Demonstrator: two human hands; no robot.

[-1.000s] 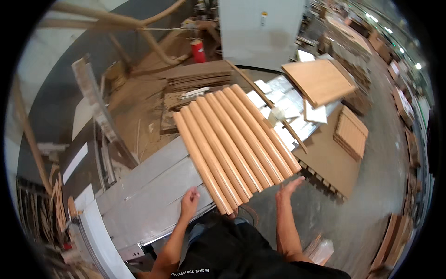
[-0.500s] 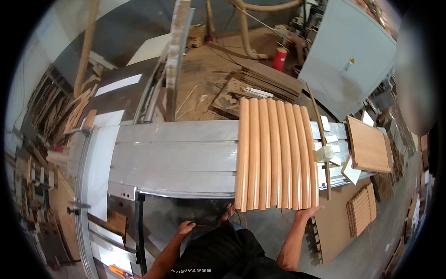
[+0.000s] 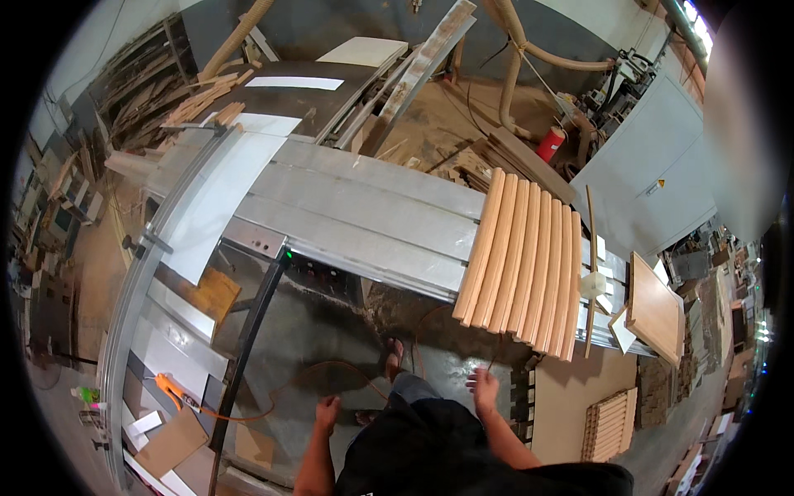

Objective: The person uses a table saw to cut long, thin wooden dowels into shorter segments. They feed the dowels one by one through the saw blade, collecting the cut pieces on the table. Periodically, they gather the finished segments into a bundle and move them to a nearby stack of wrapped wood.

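Across the right part of the long metal table [image 3: 356, 215], the ribbed wooden panel [image 3: 525, 264] lies with its near end jutting past the front edge. Your view has swung left over the last second, so more of the table now shows. Half a second ago your right hand [image 3: 482, 390] was at the panel's near right corner; now it is apart from it, just short of the near end, fingers loosely spread and nothing seen in them. With neither hand touching the panel, the table seems to carry it alone. Your left hand [image 3: 327, 412] hangs farther off, fingers curled; I cannot tell whether they close on anything.

Around you, a brown board [image 3: 571, 405] lies low beyond your right arm, bearing a ribbed stack [image 3: 610, 426], and could crowd your footing there. A plain wooden panel [image 3: 653, 306] sits at the table's right end. Nearer, a thin stick [image 3: 590, 223] and a pale block [image 3: 592, 285] stand close along the ribbed panel's right side, hemming it in. An orange hose [image 3: 331, 363] trails over the floor [image 3: 314, 331], a possible snag, toward an orange-handled tool [image 3: 169, 388].
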